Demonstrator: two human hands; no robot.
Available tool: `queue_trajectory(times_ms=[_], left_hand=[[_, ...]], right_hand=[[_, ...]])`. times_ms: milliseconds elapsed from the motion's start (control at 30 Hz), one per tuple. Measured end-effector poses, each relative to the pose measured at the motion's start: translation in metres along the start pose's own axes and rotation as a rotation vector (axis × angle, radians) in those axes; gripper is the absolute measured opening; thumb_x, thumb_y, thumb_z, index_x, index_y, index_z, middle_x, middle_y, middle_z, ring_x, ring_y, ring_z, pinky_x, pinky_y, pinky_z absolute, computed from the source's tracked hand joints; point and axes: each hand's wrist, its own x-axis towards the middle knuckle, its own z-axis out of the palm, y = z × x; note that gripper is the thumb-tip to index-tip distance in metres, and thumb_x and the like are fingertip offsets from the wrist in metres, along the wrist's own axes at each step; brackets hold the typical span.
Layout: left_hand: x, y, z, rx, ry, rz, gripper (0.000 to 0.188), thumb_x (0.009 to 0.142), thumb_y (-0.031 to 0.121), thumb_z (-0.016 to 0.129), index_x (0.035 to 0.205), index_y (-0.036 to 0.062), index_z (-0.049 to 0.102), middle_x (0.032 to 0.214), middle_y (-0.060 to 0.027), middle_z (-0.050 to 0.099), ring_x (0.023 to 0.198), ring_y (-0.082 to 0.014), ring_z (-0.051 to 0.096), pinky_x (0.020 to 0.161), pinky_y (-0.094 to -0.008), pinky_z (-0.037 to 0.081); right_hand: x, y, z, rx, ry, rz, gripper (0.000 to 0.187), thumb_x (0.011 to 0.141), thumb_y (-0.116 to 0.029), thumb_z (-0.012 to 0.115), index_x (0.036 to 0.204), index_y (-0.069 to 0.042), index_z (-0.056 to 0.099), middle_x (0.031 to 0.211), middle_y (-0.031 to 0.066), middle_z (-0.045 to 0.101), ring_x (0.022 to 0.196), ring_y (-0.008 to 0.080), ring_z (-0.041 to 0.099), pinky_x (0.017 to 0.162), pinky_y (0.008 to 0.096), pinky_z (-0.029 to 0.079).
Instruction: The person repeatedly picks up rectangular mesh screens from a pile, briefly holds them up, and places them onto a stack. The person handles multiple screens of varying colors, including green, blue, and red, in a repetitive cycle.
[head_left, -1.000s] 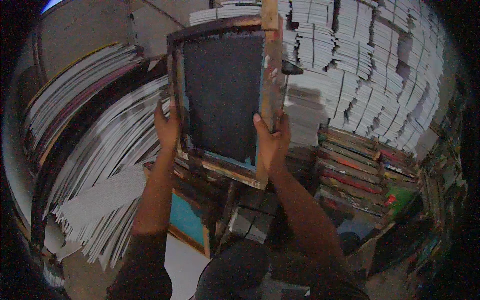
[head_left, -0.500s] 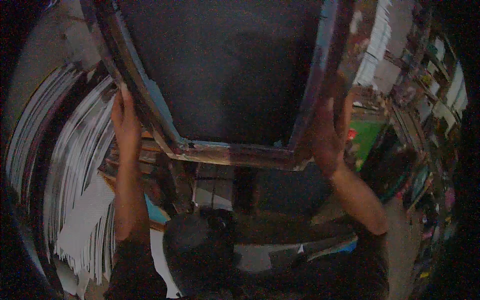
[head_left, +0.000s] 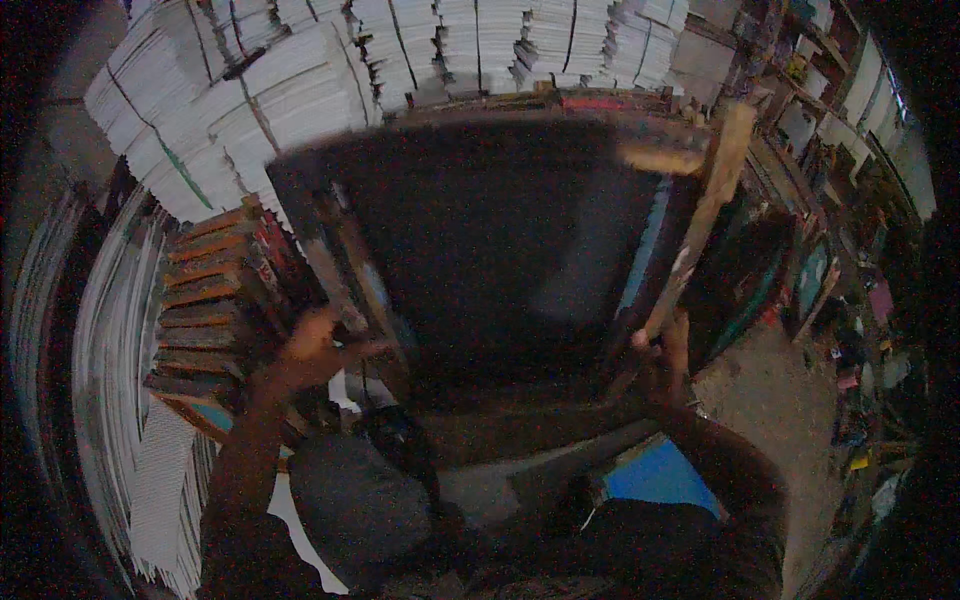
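Observation:
A large wood-edged frame with a dark panel (head_left: 490, 240) spans the middle of the view, tilted, its far part blurred. It looks like a printing screen, with bluish strips along the inner edges. My left hand (head_left: 318, 348) is closed on its left side near the close corner, thumb pointing inward. On the right side, my right hand (head_left: 668, 358) grips the lower end of the pale wooden side bar (head_left: 700, 225), fingers wrapped around its outside. The undersides of both grips are hidden.
Tall stacks of white paper (head_left: 480, 45) stand behind the frame. Wooden frames (head_left: 205, 290) are piled at left, beside more paper sheets (head_left: 125, 330). A dark rounded object (head_left: 355, 490) and a blue sheet (head_left: 660, 478) lie close to me. Cluttered shelves (head_left: 860, 300) line the right.
The frame has come down and away from the camera, uncovering the paper stacks behind it. Both hands have moved lower with it; the left has shifted inward.

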Motion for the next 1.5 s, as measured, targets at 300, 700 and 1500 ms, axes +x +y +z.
queue_trajectory(times_ms=[300, 700, 1500], left_hand=[[0.016, -0.061, 0.151, -0.065, -0.194, -0.056, 0.066, 0.08, 0.043, 0.088, 0.125, -0.0003, 0.066, 0.117, -0.0175, 0.073, 0.107, -0.0341, 0.07, 0.095, -0.0428, 0.056], [0.029, -0.065, 0.191, -0.059, -0.2, -0.104, 0.059, 0.081, 0.045, 0.085, 0.12, 0.0036, 0.069, 0.116, -0.0179, 0.073, 0.107, -0.0376, 0.07, 0.095, -0.047, 0.056], [0.018, -0.064, 0.195, -0.384, -0.314, -0.153, 0.056, 0.082, 0.036, 0.089, 0.126, 0.0089, 0.066, 0.124, -0.0122, 0.07, 0.115, -0.0285, 0.067, 0.102, -0.0429, 0.054]], right_hand=[[-0.07, 0.162, -0.013, -0.197, 0.087, 0.221, 0.012, 0.093, -0.004, 0.07, 0.104, -0.006, 0.067, 0.1, 0.006, 0.063, 0.094, 0.0214, 0.065, 0.074, 0.0344, 0.057], [-0.1, 0.239, -0.003, -0.492, -0.078, 0.414, 0.024, 0.093, -0.018, 0.072, 0.113, -0.006, 0.07, 0.1, 0.009, 0.075, 0.091, 0.021, 0.071, 0.079, 0.0389, 0.055], [-0.092, 0.313, -0.018, -0.021, -0.372, 0.495, 0.027, 0.099, -0.03, 0.068, 0.099, -0.003, 0.07, 0.069, 0.0028, 0.063, 0.06, 0.0104, 0.057, 0.049, 0.0335, 0.043]])
